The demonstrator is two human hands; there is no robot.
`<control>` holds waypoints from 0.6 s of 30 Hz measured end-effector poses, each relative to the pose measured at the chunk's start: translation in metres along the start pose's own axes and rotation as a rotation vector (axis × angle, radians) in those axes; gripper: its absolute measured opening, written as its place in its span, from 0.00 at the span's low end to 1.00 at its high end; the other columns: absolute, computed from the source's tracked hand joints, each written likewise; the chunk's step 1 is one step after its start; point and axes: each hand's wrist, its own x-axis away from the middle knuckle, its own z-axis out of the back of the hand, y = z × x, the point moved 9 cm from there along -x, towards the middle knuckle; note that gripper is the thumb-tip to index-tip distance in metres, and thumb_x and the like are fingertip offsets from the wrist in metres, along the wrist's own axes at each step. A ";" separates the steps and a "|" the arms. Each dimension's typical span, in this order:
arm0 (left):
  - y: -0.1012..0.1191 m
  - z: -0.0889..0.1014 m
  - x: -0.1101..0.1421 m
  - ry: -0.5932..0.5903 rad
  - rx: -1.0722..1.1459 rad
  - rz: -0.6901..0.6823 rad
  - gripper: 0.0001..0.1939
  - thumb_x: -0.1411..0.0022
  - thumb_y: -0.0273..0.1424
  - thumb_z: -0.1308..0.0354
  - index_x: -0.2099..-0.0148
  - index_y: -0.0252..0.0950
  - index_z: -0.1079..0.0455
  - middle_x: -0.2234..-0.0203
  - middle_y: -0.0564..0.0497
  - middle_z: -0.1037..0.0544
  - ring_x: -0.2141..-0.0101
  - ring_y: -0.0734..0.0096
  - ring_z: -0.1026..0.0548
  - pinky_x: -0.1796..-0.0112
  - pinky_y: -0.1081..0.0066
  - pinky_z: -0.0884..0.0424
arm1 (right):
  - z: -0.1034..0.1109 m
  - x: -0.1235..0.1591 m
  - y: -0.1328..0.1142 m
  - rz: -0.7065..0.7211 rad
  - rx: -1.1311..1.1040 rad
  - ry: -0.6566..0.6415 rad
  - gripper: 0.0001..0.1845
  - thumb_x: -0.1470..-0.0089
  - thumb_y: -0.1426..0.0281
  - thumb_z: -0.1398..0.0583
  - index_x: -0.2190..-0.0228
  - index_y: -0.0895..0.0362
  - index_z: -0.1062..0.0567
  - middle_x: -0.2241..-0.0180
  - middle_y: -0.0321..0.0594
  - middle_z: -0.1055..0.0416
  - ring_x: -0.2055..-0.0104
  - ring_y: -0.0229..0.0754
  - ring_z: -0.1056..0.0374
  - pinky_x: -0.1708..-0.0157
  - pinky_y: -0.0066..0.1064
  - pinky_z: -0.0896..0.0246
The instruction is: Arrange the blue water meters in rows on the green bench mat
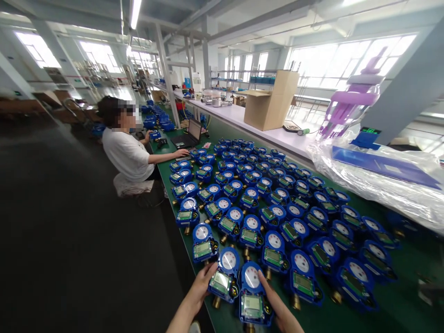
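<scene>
Two blue water meters lie side by side at the front of the bench, each with a white round dial, a green circuit board with a small display, and a brass pipe end. My left hand (201, 283) grips the outer side of the left water meter (229, 260), thumb near its dial. Around the right side of the right water meter (250, 276) my right hand (274, 298) is closed, with the thumb beside the dial. The undersides of both meters and most of my fingers are hidden. Another water meter (202, 232) sits just beyond my left hand.
Rows of similar meters cover the green bench (222, 319). A person in a white shirt (125, 152) sits at the left edge by a laptop (190, 134). A cardboard box (268, 108) stands on the raised shelf; plastic sheeting (391, 185) lies at right.
</scene>
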 end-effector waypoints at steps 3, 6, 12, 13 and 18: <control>-0.005 0.006 0.012 0.041 0.013 0.001 0.23 0.32 0.44 0.43 0.42 0.35 0.32 0.51 0.44 0.23 0.56 0.60 0.22 0.55 0.56 0.23 | 0.012 0.005 0.016 -0.030 -0.014 0.007 0.43 0.56 0.41 0.35 0.46 0.55 0.25 0.51 0.50 0.22 0.46 0.54 0.27 0.49 0.42 0.29; -0.012 0.010 0.020 0.084 0.030 -0.012 0.21 0.31 0.42 0.42 0.43 0.35 0.32 0.49 0.43 0.24 0.53 0.59 0.23 0.53 0.55 0.24 | 0.023 0.010 0.041 -0.070 -0.018 0.042 0.43 0.57 0.39 0.36 0.48 0.55 0.26 0.56 0.49 0.20 0.50 0.54 0.25 0.54 0.43 0.28; -0.015 0.007 0.025 0.128 0.017 -0.023 0.21 0.32 0.43 0.42 0.43 0.35 0.31 0.50 0.44 0.23 0.54 0.60 0.23 0.53 0.54 0.24 | 0.030 0.012 0.059 -0.045 -0.041 0.077 0.43 0.63 0.32 0.40 0.59 0.54 0.23 0.64 0.48 0.20 0.51 0.57 0.25 0.57 0.42 0.29; -0.013 0.007 0.027 0.135 0.009 -0.019 0.22 0.32 0.42 0.42 0.43 0.35 0.31 0.50 0.44 0.23 0.54 0.60 0.22 0.53 0.54 0.24 | 0.033 0.014 0.055 -0.025 -0.039 0.093 0.44 0.64 0.31 0.40 0.60 0.54 0.22 0.63 0.48 0.20 0.49 0.58 0.26 0.55 0.44 0.29; -0.008 0.036 0.048 0.232 -0.018 0.016 0.22 0.32 0.44 0.42 0.43 0.35 0.31 0.50 0.43 0.23 0.54 0.60 0.22 0.52 0.54 0.25 | 0.067 0.050 0.034 0.111 -0.021 0.215 0.39 0.49 0.36 0.44 0.51 0.53 0.27 0.47 0.51 0.27 0.40 0.57 0.33 0.44 0.49 0.34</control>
